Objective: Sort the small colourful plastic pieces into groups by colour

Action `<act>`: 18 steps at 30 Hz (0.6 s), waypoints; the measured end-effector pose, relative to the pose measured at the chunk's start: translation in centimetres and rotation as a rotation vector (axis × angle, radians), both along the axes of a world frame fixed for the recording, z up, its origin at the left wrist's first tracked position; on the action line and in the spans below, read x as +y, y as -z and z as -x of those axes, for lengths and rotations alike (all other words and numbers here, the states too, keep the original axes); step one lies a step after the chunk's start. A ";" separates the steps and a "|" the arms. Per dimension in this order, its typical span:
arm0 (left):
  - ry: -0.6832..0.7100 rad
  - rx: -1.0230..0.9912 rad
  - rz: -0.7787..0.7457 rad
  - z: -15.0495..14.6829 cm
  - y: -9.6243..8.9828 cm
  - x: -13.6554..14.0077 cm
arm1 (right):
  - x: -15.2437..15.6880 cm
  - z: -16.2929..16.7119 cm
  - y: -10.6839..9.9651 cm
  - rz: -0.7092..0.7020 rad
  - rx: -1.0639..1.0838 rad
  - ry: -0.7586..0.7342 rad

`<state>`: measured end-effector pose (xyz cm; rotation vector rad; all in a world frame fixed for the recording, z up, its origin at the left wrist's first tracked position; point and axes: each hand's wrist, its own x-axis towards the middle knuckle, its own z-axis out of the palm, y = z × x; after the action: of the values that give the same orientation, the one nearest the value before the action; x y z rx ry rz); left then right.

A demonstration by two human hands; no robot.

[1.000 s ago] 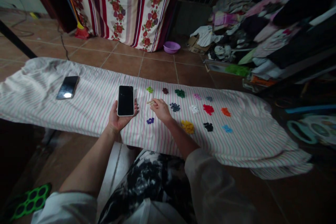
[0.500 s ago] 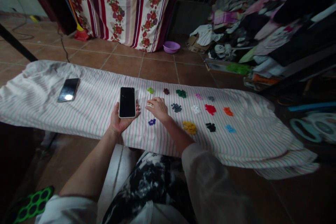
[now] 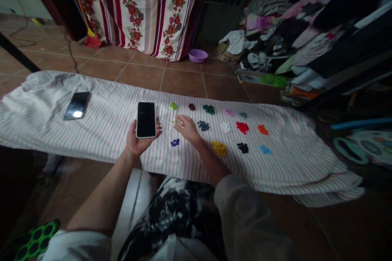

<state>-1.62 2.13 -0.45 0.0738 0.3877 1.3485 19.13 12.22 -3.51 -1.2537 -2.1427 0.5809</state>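
My left hand [image 3: 138, 142] is closed around a smartphone [image 3: 146, 120] with a pale case and a dark screen, its fingertips showing at the phone's right edge. To the right of the phone, my right hand [image 3: 187, 129] reaches down to a heap of small beige pieces [image 3: 177, 121], fingers bent and pinched on them. How many pieces lie between the fingertips is hidden. Close to this hand are lime green pieces [image 3: 173, 106], purple pieces [image 3: 175, 142] and dark grey pieces [image 3: 203, 125], each colour in its own heap on the striped cloth [image 3: 104, 130].
Further right on the cloth are dark green [image 3: 208, 109], white [image 3: 226, 127], red [image 3: 242, 127], yellow [image 3: 219, 148], black [image 3: 243, 147], orange [image 3: 262, 129] and light blue [image 3: 264, 149] heaps. A second phone [image 3: 77, 105] lies at left. A purple basin [image 3: 198, 56] stands on the floor beyond.
My right hand's fingertips have shifted slightly over the beige heap, and more of those pieces show. My left hand still holds the phone. The whole view has moved a little.
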 end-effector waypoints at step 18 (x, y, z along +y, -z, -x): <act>0.006 0.008 -0.024 0.1 0.6 0.2 | 0.6 0.5 0.1 -0.015 -0.040 -0.001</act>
<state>-1.75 2.29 -1.02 0.1001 0.3781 1.3476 18.63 12.83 -3.59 -1.2662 -2.1763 0.5439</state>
